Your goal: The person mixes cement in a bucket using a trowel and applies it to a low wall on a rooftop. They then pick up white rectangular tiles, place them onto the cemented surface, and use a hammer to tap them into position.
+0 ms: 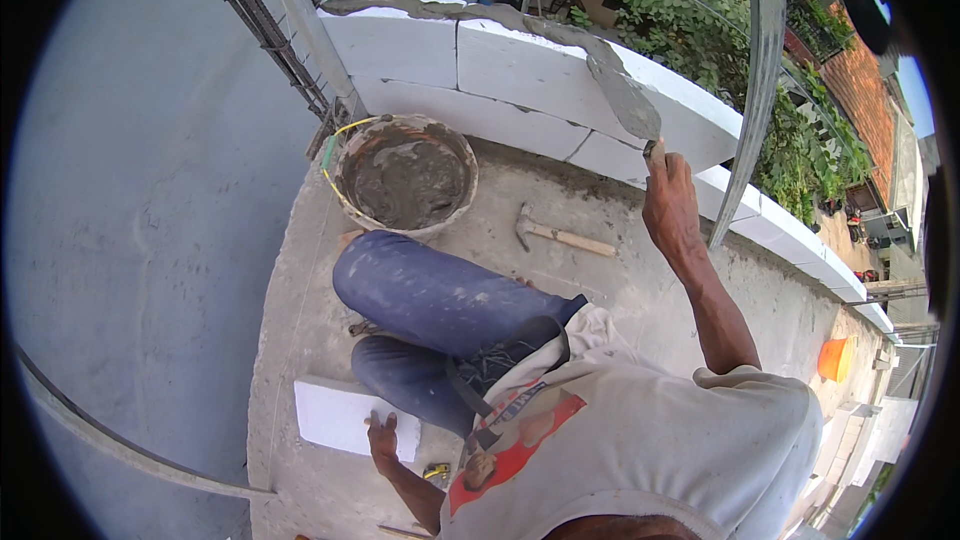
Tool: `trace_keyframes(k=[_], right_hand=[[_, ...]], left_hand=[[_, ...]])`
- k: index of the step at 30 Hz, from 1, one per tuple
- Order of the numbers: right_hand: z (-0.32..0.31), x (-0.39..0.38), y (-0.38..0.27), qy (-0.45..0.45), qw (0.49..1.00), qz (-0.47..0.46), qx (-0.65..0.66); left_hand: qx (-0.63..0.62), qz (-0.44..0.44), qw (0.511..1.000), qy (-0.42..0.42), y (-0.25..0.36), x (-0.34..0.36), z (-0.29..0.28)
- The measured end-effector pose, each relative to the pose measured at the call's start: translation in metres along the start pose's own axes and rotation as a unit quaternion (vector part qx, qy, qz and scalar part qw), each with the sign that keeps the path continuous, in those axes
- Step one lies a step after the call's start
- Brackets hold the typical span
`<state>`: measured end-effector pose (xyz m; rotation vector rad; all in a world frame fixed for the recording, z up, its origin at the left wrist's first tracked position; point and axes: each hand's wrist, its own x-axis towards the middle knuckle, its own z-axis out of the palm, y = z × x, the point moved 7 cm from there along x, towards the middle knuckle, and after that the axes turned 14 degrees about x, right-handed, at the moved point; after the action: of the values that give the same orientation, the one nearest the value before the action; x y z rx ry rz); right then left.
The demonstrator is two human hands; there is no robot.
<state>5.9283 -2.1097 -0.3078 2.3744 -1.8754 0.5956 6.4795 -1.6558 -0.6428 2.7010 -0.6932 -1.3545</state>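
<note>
My right hand [668, 202] is closed round the handle of a trowel [630, 105]. Its mortar-smeared grey blade lies at the upper edge of a low wall of white blocks [520, 68]. Wet grey mortar [440, 8] runs in an uneven band along the wall's top, left of the blade. Down by my left knee, my left hand [382, 437] grips the edge of a loose white block [335, 415] on the concrete floor; the fingers' undersides are hidden. A round bucket [455, 212] of grey mortar stands between my knees and the wall.
A hammer [570, 237] lies on the floor near the wall. A tape measure [436, 471] sits beside the loose block. Steel rebar [262, 20] and an upright post [760, 60] flank the wall. The concrete slab [270, 340] ends at the left. An orange bucket [836, 359] stands far right.
</note>
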Motion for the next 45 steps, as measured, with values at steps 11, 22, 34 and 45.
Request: trace_keyframes(k=[11, 22, 34, 45], right_hand=[[0.028, 0.027, -0.048, -0.007, 0.999, 0.010, 0.030], [0.012, -0.036, 0.021, -0.017, 0.993, 0.076, -0.085], [-0.007, 0.035, 0.049, -0.005, 0.989, 0.072, -0.129], [0.096, -0.017, -0.080, -0.227, 0.919, 0.008, 0.323]], left_hand=[[-0.005, 0.026, 0.999, 0.023, -0.001, -0.001, -0.001], [-0.044, 0.024, 0.999, 0.000, 0.007, -0.009, 0.002], [0.025, 0.040, 0.999, -0.012, 0.012, 0.007, 0.015], [0.036, 0.005, 0.999, 0.013, -0.043, 0.020, 0.021]])
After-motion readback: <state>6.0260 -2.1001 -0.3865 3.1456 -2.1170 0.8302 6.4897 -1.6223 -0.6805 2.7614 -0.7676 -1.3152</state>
